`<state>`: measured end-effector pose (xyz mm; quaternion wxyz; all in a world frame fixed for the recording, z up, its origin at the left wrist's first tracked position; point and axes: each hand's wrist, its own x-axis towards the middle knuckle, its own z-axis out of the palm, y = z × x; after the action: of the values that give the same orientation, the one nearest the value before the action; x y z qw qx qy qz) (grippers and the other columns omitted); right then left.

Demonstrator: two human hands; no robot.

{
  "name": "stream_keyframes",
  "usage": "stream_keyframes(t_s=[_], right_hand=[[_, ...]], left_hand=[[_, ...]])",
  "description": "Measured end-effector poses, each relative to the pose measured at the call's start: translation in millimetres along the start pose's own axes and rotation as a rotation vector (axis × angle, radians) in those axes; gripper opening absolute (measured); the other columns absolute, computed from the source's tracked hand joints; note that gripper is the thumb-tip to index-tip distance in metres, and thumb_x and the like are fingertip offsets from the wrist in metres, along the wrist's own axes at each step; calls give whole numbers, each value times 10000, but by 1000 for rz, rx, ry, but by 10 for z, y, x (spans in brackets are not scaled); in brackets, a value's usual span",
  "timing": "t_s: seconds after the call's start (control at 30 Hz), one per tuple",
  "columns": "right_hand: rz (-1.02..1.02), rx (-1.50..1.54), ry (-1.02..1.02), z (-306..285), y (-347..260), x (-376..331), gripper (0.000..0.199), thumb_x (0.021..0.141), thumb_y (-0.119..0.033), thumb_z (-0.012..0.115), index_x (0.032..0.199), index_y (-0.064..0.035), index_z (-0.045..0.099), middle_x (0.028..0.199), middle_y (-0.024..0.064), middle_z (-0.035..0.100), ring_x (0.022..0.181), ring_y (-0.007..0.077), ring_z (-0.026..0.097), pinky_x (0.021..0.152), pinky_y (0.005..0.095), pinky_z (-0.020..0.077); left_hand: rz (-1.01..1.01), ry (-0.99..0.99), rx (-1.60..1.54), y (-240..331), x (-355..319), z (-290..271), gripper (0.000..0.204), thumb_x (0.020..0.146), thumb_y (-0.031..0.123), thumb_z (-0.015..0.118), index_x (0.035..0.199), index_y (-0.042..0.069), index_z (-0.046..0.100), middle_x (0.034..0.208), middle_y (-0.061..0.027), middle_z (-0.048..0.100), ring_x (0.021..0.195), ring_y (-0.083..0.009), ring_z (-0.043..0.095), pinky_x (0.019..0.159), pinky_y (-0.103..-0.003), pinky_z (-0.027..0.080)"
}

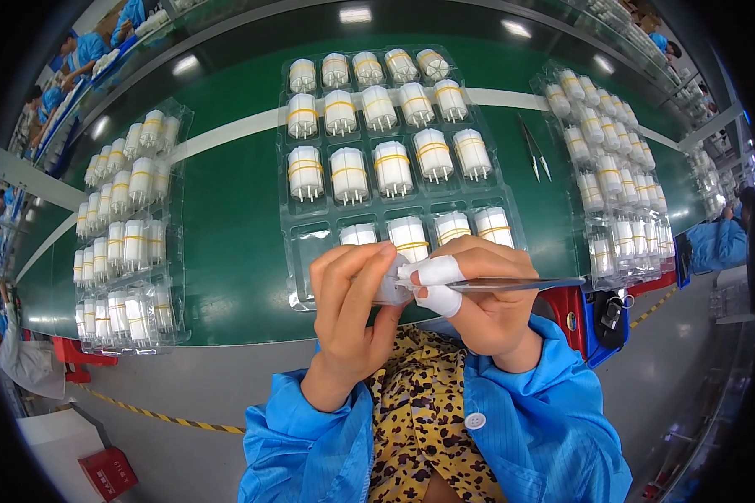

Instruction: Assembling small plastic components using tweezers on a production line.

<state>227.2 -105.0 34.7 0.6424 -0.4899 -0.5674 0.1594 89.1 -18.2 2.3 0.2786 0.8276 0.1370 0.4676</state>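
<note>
My left hand [348, 306] is closed around a small pale, rounded part [389, 291], held just over the table's near edge; the fingers cover much of it. Against that part rest the thumb and forefinger of my right hand [497, 306], both wrapped in white tape. A pair of dark tweezers [520, 285] lies in my right hand's grip, its long end pointing right. Just beyond my hands, a clear plastic tray [394, 210] holds rows of white cylinders [393, 168] with metal pins and yellow rubber bands. My fingers hide part of its nearest row.
Similar filled trays stand left [176, 251] and right [600, 210] on the green table [226, 210]. A second pair of tweezers [533, 149] lies beside the middle tray. Red and blue stools [591, 327] stand below at right. Co-workers in blue [717, 247] sit farther off.
</note>
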Motion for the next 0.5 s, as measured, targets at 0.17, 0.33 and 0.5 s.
stream_keyframes(t_s=[0.17,0.33,0.5], right_hand=[[56,86,18,-4,34,-28,169,757,31,677,926,24,665,817,132,661,718,170,638,595,256,481],[82,162,92,-12,93,-107,200,749,22,698,946,23,663,848,142,667,740,172,640,618,253,486],[34,100,41,6,18,-49,200,756,11,696,953,0,671,863,151,673,769,202,665,636,274,521]], left_hand=[[-73,-7,-145,-28,-32,16,562,593,-73,699,1141,-35,578,1098,-157,570,978,-303,512,822,-365,426],[-244,5,-443,-1,-49,54,562,610,-66,706,1155,-41,570,1114,-160,557,1015,-285,503,853,-354,420],[-269,11,-483,2,-68,41,566,615,-82,691,1164,-42,562,1119,-160,551,1032,-280,495,871,-351,416]])
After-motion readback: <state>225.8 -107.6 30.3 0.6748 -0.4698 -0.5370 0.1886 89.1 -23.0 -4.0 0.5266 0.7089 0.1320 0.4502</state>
